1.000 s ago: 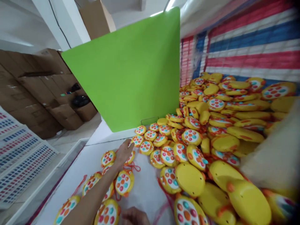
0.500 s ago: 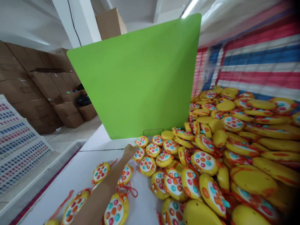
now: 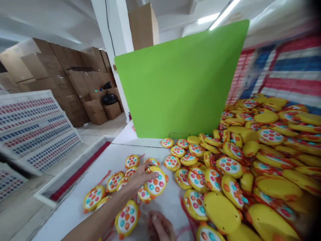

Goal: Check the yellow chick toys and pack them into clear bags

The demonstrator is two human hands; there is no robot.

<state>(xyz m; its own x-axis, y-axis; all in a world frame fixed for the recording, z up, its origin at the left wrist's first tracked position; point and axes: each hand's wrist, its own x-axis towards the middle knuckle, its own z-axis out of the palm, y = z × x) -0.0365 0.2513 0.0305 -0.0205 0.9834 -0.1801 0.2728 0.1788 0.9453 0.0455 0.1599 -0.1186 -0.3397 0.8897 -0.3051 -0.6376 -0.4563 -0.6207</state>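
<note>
Item: round yellow plastic toy with coloured dots (image 3: pixel 155 183), orange trim at its rim. It lies face up on the white tabletop (image 3: pixel 100 164), at the near edge of a small scatter of like toys, just left of the main heap.

Left hand (image 3: pixel 140 175): stretched forward from a bare forearm, fingers spread and curled over the toy's upper left edge, touching it. Whether they have closed into a proper grip cannot be told.

Right hand (image 3: pixel 160 227): low at the bottom edge of the view, fingers loosely bent over the tabletop beside a thin red cord (image 3: pixel 184 214). It appears to hold nothing, though the view cuts part of it off.

Handling, by judgement: a hard moulded shell, stiff and light, with a smooth domed back likely to slip. Best taken at the rim, thumb below and fingers over the dotted face. The cords on neighbouring pieces may tangle and drag others along.

Surroundings: large heap of identical yellow toys (image 3: pixel 263 150) filling the right side, many face down; upright bright green panel (image 3: pixel 183 83) behind; stacked brown cardboard cartons (image 3: pixel 75 83) at far left; white racks with red and blue rows (image 3: pixel 37 134) at near left.
</note>
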